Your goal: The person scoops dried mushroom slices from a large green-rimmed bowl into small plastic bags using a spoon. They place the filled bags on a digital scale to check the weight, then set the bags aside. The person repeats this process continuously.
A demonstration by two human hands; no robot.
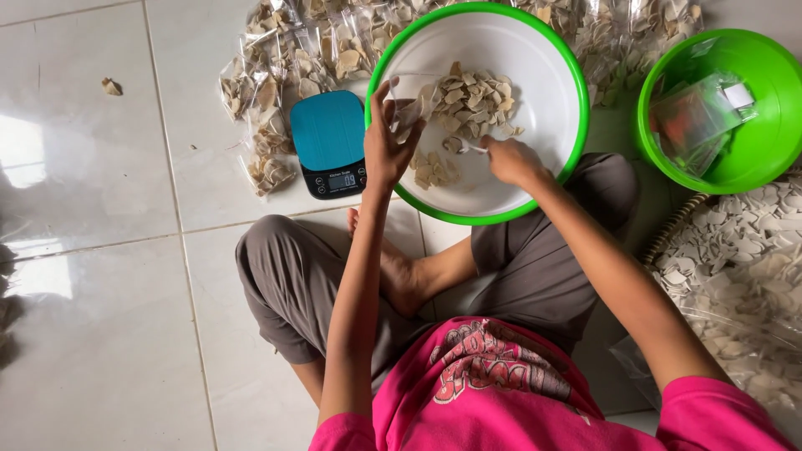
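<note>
top: person is wearing bright pink short-sleeve tee w/ dark red print on front
legs: wearing grey-brown trousers, loose fabric
arms: showing bare below sleeves
feet: going w/o shoes

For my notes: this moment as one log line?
left hand: holds clear bag | right hand: spoon in chips | white bowl

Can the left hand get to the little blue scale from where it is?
Probably yes. The left hand holds a clear bag at the white bowl's green rim, and the blue scale sits right beside it with nothing between.
</note>
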